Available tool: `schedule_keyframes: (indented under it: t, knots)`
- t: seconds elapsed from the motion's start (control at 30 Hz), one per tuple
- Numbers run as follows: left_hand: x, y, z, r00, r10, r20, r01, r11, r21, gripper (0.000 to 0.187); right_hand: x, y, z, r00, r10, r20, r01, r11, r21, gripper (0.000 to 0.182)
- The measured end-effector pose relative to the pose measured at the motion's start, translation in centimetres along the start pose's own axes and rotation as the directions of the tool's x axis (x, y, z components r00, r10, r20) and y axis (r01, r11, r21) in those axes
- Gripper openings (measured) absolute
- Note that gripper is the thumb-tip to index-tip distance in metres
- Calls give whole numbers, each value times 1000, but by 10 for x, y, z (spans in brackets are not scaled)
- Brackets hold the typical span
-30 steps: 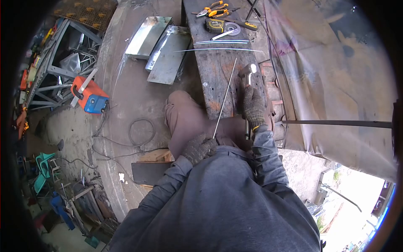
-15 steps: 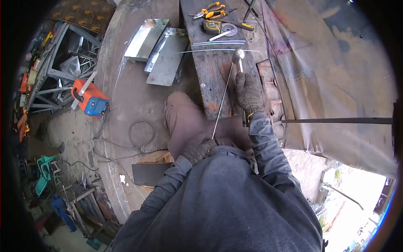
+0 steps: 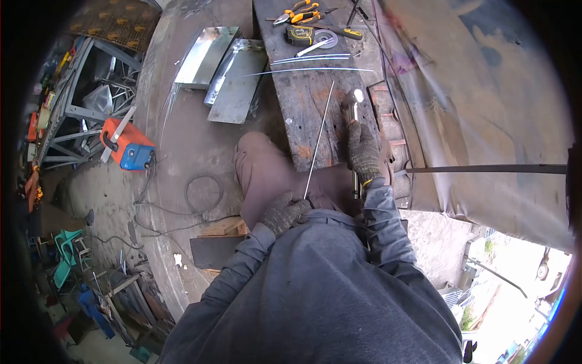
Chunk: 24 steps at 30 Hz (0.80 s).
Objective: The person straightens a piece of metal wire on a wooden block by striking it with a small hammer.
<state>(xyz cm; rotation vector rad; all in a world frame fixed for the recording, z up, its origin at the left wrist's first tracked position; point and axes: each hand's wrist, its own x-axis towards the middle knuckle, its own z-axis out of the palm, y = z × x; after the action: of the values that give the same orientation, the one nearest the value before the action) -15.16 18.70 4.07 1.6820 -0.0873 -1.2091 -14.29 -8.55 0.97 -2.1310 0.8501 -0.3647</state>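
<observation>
My gloved right hand (image 3: 364, 151) is closed around a ball-peen hammer (image 3: 355, 112), its shiny head over the right side of a dark wooden plank (image 3: 303, 112). The lower end of the handle shows below the fist. Low in my lap, my gloved left hand (image 3: 284, 215) grips a thin metal rod (image 3: 319, 139) near its lower end. The rod slants up over the plank, its far tip to the left of the hammer head with a gap between them. Several thin wires (image 3: 312, 70) lie across the plank beyond the tip.
Pliers (image 3: 296, 14), a tape measure (image 3: 299, 35) and a round protractor-like disc (image 3: 327, 40) lie at the plank's far end. Bent sheet-metal pieces (image 3: 239, 85) rest on the floor to the left. An orange and blue machine (image 3: 128, 144) trails cable. A hanging sheet (image 3: 479, 109) borders the right.
My right hand has brought the hammer towards me and slightly right, so its head has moved away from the rod's tip. My left hand still holds the rod in nearly the same place.
</observation>
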Motion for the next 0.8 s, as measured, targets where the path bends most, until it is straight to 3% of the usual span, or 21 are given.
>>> schedule_keyframes:
  t: [0.17, 0.23, 0.27, 0.47, 0.53, 0.57, 0.63, 0.67, 0.7, 0.77, 0.8]
  knots:
    - [-3, -1, 4, 999, -6, -40, 6, 1000, -2, 24, -1, -18, -11, 998, 59, 24, -60, 997, 54, 46]
    - [-2, 0, 5, 998, 14, -58, -12, 999, 31, 24, 6, -19, -16, 991, -135, 14, 136, 989, -59, 46]
    - [0, -1, 5, 998, 2, -56, 1, 998, 58, 25, 9, -21, -17, 990, -140, 10, 140, 988, -59, 46]
    - [-1, 3, 7, 998, -20, -57, 23, 998, 61, 28, 17, -66, -24, 995, -94, 30, 88, 982, 165, 48]
    - [0, 3, 6, 999, -9, -53, 11, 999, 48, 30, 14, -85, -31, 994, -103, 21, 103, 995, 16, 49]
    - [2, 0, 6, 999, -9, -47, 11, 999, 44, 30, 25, -62, -18, 994, -106, 21, 105, 994, 17, 49]
    - [2, 2, 5, 999, -7, -47, 8, 999, 39, 31, 56, 4, 20, 931, -345, 118, 364, 864, -348, 51]
    - [-1, 8, 6, 998, 22, -65, -11, 987, 161, 32, 47, -44, -4, 979, -114, 168, 152, 961, -230, 52]
    - [-4, 11, 5, 996, 48, -77, -24, 958, 285, 33, 40, -43, -3, 980, -111, 168, 147, 964, -222, 52]
    - [-4, 10, 3, 996, 43, -84, -16, 954, 300, 33, 30, -37, -4, 971, -187, 150, 224, 932, -284, 39]
    - [-2, 10, 4, 995, 45, -91, -15, 951, 308, 33, 22, -16, 3, 937, -343, 59, 342, 876, -339, 43]
